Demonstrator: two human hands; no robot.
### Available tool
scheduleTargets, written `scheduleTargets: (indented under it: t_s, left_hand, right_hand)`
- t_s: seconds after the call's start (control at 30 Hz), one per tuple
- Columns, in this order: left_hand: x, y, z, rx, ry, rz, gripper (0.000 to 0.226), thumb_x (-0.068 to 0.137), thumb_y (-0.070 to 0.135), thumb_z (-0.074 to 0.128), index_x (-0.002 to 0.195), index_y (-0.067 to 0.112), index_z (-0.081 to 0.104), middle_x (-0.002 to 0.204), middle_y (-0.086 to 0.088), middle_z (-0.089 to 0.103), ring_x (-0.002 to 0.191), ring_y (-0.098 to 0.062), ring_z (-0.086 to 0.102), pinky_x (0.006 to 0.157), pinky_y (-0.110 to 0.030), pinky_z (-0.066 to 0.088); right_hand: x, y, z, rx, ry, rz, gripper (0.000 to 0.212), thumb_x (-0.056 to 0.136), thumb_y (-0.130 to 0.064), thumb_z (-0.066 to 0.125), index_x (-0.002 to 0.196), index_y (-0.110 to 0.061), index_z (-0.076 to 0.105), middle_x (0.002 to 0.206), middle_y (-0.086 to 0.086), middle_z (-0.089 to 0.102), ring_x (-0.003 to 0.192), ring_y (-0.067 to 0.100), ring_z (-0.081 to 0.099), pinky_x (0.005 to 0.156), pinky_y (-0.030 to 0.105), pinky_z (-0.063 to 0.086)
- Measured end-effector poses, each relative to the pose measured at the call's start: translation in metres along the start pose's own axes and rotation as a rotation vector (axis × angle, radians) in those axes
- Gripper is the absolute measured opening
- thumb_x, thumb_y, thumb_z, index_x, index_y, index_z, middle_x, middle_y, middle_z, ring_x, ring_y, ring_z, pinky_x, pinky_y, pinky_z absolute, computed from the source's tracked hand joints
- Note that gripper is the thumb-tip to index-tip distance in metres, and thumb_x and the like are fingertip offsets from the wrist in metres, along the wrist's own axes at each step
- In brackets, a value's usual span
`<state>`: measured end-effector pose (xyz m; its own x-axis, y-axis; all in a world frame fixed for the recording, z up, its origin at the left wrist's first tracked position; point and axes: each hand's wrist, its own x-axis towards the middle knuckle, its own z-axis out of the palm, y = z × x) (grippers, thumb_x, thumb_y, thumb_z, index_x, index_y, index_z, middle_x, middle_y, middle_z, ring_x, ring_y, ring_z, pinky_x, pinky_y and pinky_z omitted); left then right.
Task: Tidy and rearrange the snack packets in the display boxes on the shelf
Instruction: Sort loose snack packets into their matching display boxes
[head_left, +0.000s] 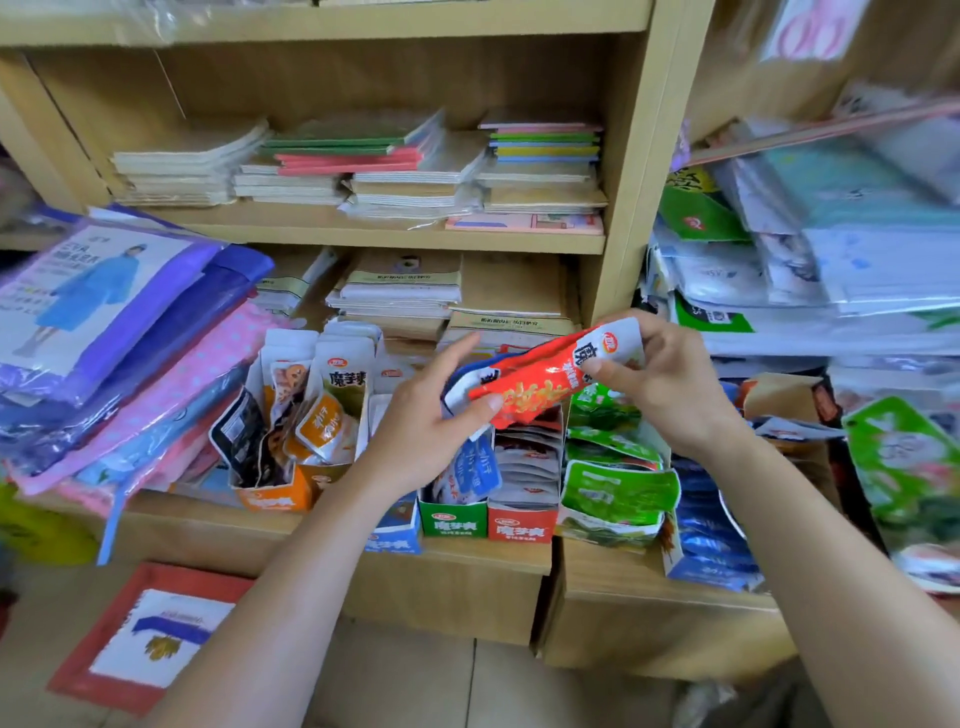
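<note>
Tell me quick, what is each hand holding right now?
Left hand: closed, thumb pinching the glossy red foil snack packet and a blue-and-white foil packet.
Right hand: closed, pinching the same red packet's white top end.

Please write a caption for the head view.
Left hand and right hand hold a red snack packet above display boxes.

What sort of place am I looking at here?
Probably a small shop selling stationery and snacks: stacked notebooks on wooden shelves, display boxes of snack packets, and packaged raincoats piled at left.
</note>
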<state>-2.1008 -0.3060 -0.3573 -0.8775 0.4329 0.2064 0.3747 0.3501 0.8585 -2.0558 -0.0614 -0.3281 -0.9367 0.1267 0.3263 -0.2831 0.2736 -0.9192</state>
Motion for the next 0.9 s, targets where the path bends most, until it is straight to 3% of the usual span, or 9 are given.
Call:
scheduleTargets:
  t_s: [0.07,0.13,0.2,0.37,0.47,0.63,0.77,0.83,0.9]
  left_hand:
    - [0.003,-0.003,0.005,-0.007,-0.017,0.024,0.047,0.097,0.031,0.064,0.142,0.034,0.050,0.133,0.012,0.060,0.119,0.002,0.058,0.087,-0.019,0.055]
    - [0.006,-0.005,0.008,0.002,0.000,0.052,0.026,0.096,0.027,0.067,0.122,0.026,0.066,0.110,0.009,0.072,0.100,-0.003,0.067,0.082,-0.032,0.058]
    - [0.008,-0.006,0.011,-0.075,0.023,0.026,0.014,0.092,0.024,0.072,0.106,0.028,0.072,0.095,0.007,0.076,0.088,-0.009,0.071,0.073,-0.035,0.057]
    - [0.013,-0.005,0.020,-0.276,0.267,-0.122,0.023,0.076,0.013,0.087,0.087,0.027,0.073,0.084,0.008,0.078,0.081,-0.014,0.075,0.075,-0.040,0.062]
    - [0.015,-0.004,0.023,-0.360,0.358,-0.204,0.024,0.070,0.014,0.091,0.086,0.021,0.073,0.080,0.008,0.078,0.075,-0.012,0.075,0.068,-0.034,0.061]
    - [0.011,-0.011,0.007,-0.382,0.374,-0.226,0.005,0.087,0.018,0.078,0.091,0.017,0.075,0.086,-0.002,0.078,0.081,-0.020,0.074,0.069,-0.042,0.063]
    - [0.000,-0.015,-0.023,-0.406,0.471,-0.191,0.016,0.092,0.010,0.071,0.100,0.021,0.063,0.086,0.008,0.074,0.079,-0.012,0.073,0.053,-0.027,0.058]
    - [-0.008,-0.017,-0.039,-0.377,0.523,-0.163,0.018,0.093,0.008,0.069,0.099,0.022,0.060,0.087,0.010,0.073,0.076,-0.007,0.072,0.051,-0.024,0.056]
    - [-0.019,-0.022,-0.052,-0.355,0.550,-0.162,0.014,0.094,0.007,0.068,0.097,0.020,0.063,0.083,0.011,0.074,0.074,-0.003,0.070,0.053,-0.022,0.056]
  right_hand:
    - [0.001,0.003,-0.006,-0.007,-0.039,-0.006,0.013,0.086,0.002,0.071,0.094,-0.007,0.066,0.081,-0.002,0.068,0.070,0.003,0.062,0.059,0.016,0.049]
    - [0.003,0.007,-0.012,-0.020,-0.034,-0.030,0.016,0.086,0.003,0.071,0.093,-0.011,0.068,0.081,-0.006,0.070,0.074,0.007,0.065,0.061,0.019,0.051]
    - [0.007,0.011,-0.015,-0.030,0.001,-0.047,0.019,0.086,0.002,0.072,0.094,-0.016,0.069,0.085,-0.005,0.073,0.079,0.010,0.068,0.066,0.021,0.055]
    - [0.013,0.023,-0.019,-0.028,0.024,0.026,0.019,0.087,-0.001,0.072,0.104,-0.006,0.068,0.093,0.003,0.075,0.083,0.013,0.071,0.070,0.026,0.058]
    - [0.014,0.028,-0.022,-0.017,0.010,0.075,0.020,0.087,-0.001,0.071,0.107,0.000,0.066,0.095,0.009,0.074,0.085,0.018,0.072,0.070,0.029,0.060]
    - [0.015,0.035,-0.026,-0.017,0.105,0.101,0.018,0.088,-0.005,0.072,0.106,-0.008,0.068,0.098,0.012,0.075,0.089,0.031,0.072,0.075,0.049,0.061]
    - [0.017,0.032,-0.016,0.056,0.191,0.102,0.016,0.088,-0.002,0.072,0.101,-0.010,0.068,0.094,0.006,0.075,0.084,0.021,0.073,0.072,0.037,0.061]
    - [0.017,0.027,-0.003,0.087,0.211,0.097,0.019,0.087,0.000,0.072,0.092,-0.017,0.067,0.088,0.000,0.074,0.077,0.012,0.072,0.067,0.026,0.058]
    - [0.018,0.024,0.011,0.084,0.240,0.089,0.020,0.086,0.000,0.072,0.090,-0.018,0.066,0.087,0.000,0.073,0.075,0.011,0.070,0.068,0.026,0.058]
